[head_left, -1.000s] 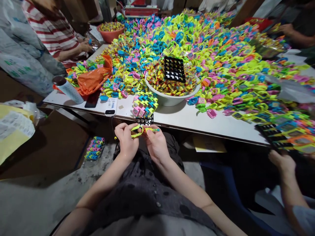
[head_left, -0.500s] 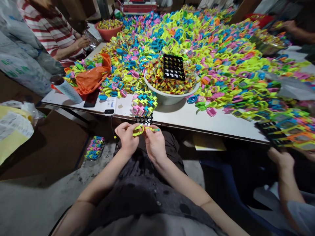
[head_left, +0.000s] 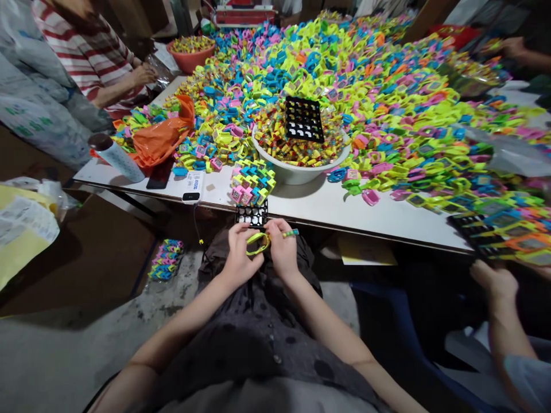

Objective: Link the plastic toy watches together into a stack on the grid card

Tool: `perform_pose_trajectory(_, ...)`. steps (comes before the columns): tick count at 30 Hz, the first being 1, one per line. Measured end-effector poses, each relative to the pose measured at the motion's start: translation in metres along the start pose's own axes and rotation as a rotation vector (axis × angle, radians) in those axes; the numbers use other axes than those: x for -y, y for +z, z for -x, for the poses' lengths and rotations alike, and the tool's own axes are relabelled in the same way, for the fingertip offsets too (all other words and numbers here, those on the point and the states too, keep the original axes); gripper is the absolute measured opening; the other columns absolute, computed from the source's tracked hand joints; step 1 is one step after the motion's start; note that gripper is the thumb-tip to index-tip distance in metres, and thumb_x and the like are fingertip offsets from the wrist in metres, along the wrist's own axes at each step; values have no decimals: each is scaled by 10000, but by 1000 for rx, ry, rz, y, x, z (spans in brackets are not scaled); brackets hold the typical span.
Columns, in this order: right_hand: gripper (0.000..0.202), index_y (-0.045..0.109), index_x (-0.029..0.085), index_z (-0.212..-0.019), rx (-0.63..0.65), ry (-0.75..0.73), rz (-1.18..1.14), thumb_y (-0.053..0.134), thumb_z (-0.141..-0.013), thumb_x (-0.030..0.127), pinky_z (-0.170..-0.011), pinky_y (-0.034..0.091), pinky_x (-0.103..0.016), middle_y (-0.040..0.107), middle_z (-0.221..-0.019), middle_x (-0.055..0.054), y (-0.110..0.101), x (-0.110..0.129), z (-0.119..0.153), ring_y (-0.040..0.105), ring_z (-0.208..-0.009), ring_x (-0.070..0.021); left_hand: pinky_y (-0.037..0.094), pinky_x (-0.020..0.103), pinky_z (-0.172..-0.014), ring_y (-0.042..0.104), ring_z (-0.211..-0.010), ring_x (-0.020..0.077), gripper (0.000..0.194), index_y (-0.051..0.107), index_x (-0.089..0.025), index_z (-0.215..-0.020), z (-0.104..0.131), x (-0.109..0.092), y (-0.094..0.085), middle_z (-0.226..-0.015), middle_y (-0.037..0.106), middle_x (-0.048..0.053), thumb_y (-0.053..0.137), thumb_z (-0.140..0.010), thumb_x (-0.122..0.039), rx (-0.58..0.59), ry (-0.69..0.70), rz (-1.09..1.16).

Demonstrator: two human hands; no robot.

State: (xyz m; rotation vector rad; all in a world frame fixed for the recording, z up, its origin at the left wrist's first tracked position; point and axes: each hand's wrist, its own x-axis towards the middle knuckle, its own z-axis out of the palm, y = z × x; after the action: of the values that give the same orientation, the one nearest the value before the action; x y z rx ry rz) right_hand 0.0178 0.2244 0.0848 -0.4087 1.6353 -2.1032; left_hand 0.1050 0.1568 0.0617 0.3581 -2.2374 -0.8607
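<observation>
My left hand [head_left: 241, 255] is closed round a yellow-green toy watch [head_left: 257, 244], whose strap forms a loop. My right hand [head_left: 282, 249] pinches at the watch's right side, and a small candy tube [head_left: 291, 233] with blue and green bits sticks out of its fingers. Just beyond both hands, a black grid tray [head_left: 252, 215] juts over the table edge. Stacked toy watches [head_left: 253, 182] in pink, blue and yellow stand on its far part.
A white bowl [head_left: 297, 175] of small candy packs, topped by another black tray [head_left: 303, 119], sits before a big heap of toy watches [head_left: 387, 109]. To the left are a tumbler [head_left: 116, 158] and an orange bag [head_left: 161, 137]. A co-worker's hand [head_left: 495, 278] holds a loaded tray at right.
Both hands have come down and slightly right, towards my lap. The watch loop has turned to face me more openly, and more of the near tray shows.
</observation>
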Motion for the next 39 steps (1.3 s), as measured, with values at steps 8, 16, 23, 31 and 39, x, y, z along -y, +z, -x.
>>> perform_pose_trajectory(8,156,551,152,-732,169,-63,189,521,-751,304,-515,369,-171,535,-637,22,-20,0,-10,461,-548,-59,477,229,-585,537,-702,109,453,388,-142,-1114,-2,-13,5,-1016,504,96,542,-743,-352,266,-595,772)
perform_pose_trajectory(16,186,518,178,-760,247,-129,-11,598,-695,333,-558,378,-198,526,-671,17,-19,4,-4,462,-590,-75,442,222,-720,530,-796,117,328,517,-140,-939,-23,-29,-14,-889,552,36,641,-677,-293,193,-467,454)
perform_pose_trajectory(23,397,527,159,-587,370,-267,35,442,-758,507,-559,338,-252,496,-606,-22,-30,26,0,444,-581,-106,421,227,-703,512,-776,126,292,521,-162,-880,-25,-44,-24,-859,527,29,664,-663,-295,186,-222,301)
perform_pose_trajectory(31,395,525,167,-492,228,-390,119,409,-789,399,-505,315,-254,455,-505,-13,-26,20,3,421,-499,-100,411,229,-704,498,-759,122,257,502,-161,-849,-26,-46,-21,-830,515,24,644,-671,-281,146,-170,273)
perform_pose_trajectory(39,410,485,160,-474,73,-359,38,369,-796,386,-529,367,-267,443,-492,-16,-16,9,10,439,-494,-104,404,209,-668,484,-729,108,240,495,-155,-840,-21,-51,-18,-805,500,16,635,-670,-248,84,-189,330)
